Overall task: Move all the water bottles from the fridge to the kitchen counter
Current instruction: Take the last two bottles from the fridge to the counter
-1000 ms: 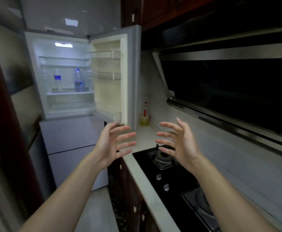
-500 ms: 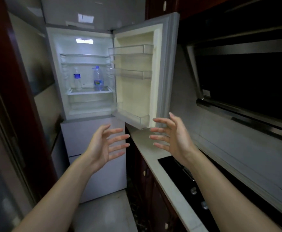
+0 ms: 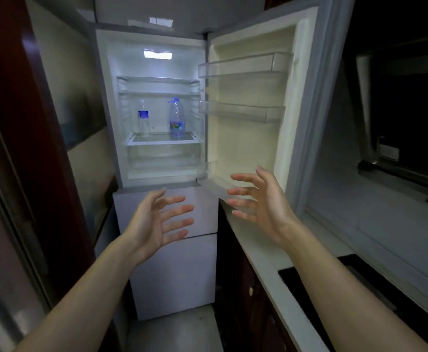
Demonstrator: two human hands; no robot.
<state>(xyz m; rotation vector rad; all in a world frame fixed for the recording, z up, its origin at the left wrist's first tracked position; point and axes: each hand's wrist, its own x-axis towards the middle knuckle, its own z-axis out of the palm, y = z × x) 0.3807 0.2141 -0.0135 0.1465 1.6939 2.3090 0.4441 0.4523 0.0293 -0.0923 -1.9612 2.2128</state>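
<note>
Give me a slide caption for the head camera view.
Bare left hand and right hand open before white fridge holding two clear plastic bottles.

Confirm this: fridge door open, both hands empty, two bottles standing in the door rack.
Wrong on one count. The head view shows the two bottles standing on a shelf inside the fridge, not in the door racks, which are empty. The door is open, and left hand and right hand are empty.
</note>
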